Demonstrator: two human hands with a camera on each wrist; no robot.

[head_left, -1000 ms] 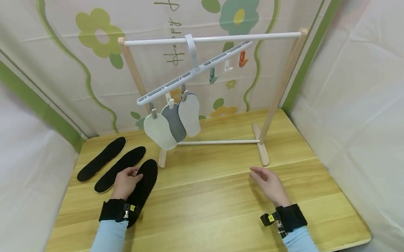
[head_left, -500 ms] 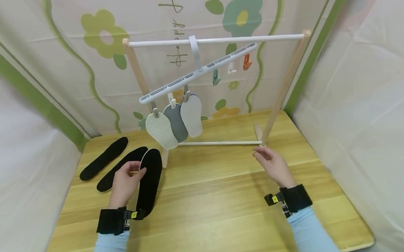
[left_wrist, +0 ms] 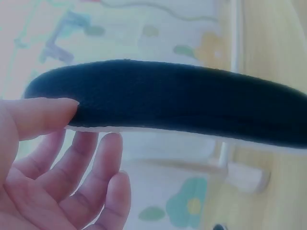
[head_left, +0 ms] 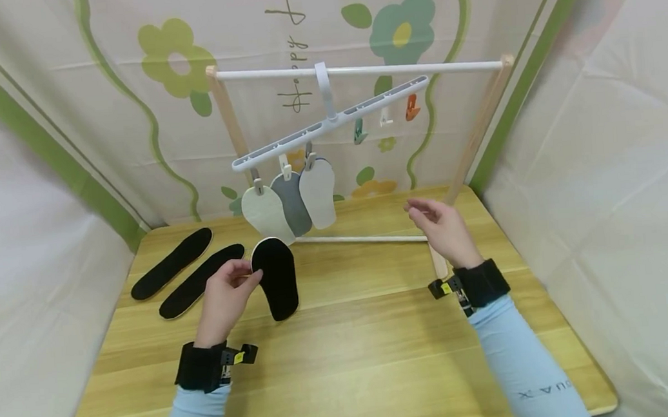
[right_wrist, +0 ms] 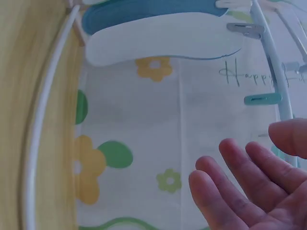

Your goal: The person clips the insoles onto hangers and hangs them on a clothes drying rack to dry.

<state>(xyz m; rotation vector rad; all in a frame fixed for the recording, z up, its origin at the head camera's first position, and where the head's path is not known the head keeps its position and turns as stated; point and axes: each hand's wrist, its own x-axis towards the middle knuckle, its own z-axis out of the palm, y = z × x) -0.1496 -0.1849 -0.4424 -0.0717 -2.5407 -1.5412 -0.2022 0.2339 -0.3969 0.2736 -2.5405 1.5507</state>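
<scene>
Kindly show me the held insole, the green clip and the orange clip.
Held insole (head_left: 277, 278): head view, black face.
Green clip (head_left: 359, 132): head view, clip body.
Orange clip (head_left: 412, 108): head view, clip body.

Soft light leaves a pale sheen on the tabletop (head_left: 345, 369) in front of the rack (head_left: 382, 70). Haze blurs the curtain (left_wrist: 148, 194) behind it in the left wrist view; the right is dimmer.

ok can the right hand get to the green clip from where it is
Probably yes: the right hand looks empty, and nothing shows between it and the green clip under the hanger.
</scene>
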